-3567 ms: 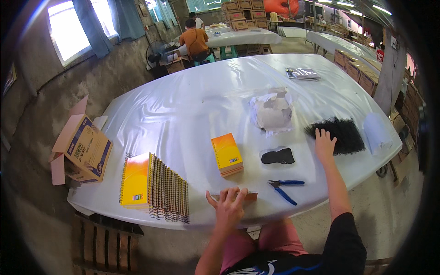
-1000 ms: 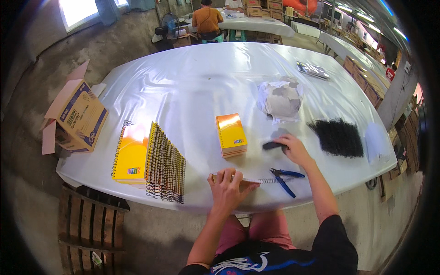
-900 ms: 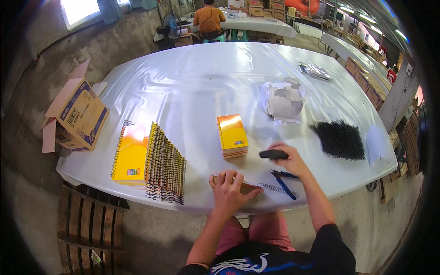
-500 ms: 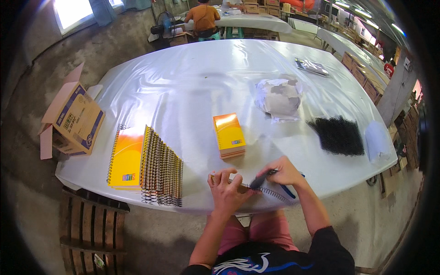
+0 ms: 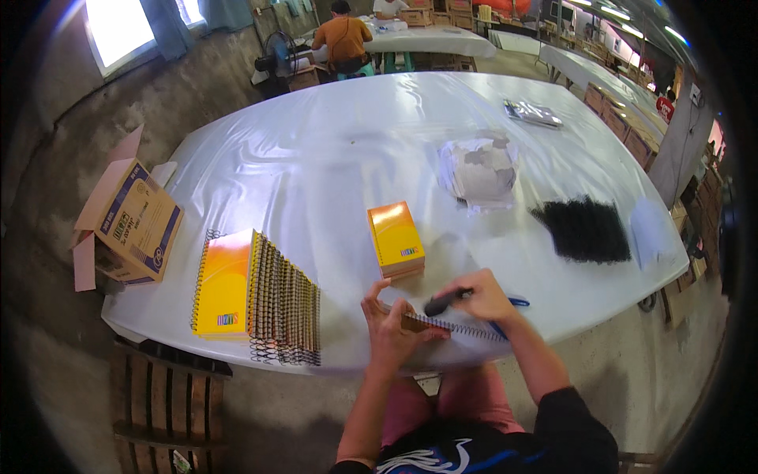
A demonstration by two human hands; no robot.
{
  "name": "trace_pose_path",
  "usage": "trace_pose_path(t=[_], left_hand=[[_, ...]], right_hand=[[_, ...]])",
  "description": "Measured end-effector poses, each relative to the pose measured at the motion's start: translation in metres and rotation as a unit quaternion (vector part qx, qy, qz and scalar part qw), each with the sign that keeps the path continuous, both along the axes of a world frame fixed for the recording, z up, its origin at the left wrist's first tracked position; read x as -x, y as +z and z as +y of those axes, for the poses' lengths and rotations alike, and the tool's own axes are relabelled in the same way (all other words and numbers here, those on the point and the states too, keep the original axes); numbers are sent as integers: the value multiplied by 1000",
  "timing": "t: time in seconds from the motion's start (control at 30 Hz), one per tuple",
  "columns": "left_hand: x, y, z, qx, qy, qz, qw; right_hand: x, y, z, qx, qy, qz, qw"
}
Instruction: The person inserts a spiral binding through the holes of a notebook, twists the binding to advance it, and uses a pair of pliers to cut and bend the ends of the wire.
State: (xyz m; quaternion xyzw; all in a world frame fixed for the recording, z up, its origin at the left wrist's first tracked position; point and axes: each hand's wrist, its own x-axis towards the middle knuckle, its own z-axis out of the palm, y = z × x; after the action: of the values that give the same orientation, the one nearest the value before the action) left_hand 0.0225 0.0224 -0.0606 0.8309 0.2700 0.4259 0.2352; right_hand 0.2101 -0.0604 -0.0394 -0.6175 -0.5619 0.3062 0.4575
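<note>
My left hand (image 5: 391,333) grips a small notebook (image 5: 414,323) on edge near the table's front, its punched side facing up. A dark wire coil (image 5: 474,330) runs along that side and sticks out beyond its right end. In my right hand (image 5: 488,297) is a black tool with a rounded, thick end (image 5: 442,302), held just above the coil; its exact kind is unclear. A blue-handled tool (image 5: 519,302) lies partly hidden under my right hand and wrist. Just beyond my hands sits a short stack of yellow-orange notebooks (image 5: 396,234).
Coil-bound yellow notebooks (image 5: 225,288) stand in a large stack at left, beside an open carton (image 5: 134,225). Black coils (image 5: 584,229) are heaped at right. A torn paper-wrapped bundle (image 5: 480,170) and a flat plastic-wrapped pack (image 5: 533,114) lie farther back. People work at a far table.
My right hand has lifted the black tool slightly away from the notebook's edge. More of the coil now lies along that edge. My view has shifted slightly.
</note>
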Motion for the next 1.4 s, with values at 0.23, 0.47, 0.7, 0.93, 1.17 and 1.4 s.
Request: trace_pose_path(t=[0.23, 0.47, 0.7, 0.93, 1.17, 1.4], left_hand=[[0, -12, 11, 93, -64, -50, 992], [3, -24, -2, 94, -30, -106, 989], [8, -42, -10, 259, -103, -228, 933], [6, -42, -6, 248, -125, -196, 940], [2, -41, -9, 285, -117, -184, 933], [6, -47, -9, 237, -100, -145, 955]], right_hand=[[4, 13, 3, -11, -14, 29, 999], [7, 11, 9, -22, 29, -27, 999], [22, 3, 8, -63, 101, -5, 993], [36, 7, 20, -19, 69, -27, 997], [38, 9, 19, -29, 107, 3, 994], [22, 6, 9, -113, -19, 7, 993]])
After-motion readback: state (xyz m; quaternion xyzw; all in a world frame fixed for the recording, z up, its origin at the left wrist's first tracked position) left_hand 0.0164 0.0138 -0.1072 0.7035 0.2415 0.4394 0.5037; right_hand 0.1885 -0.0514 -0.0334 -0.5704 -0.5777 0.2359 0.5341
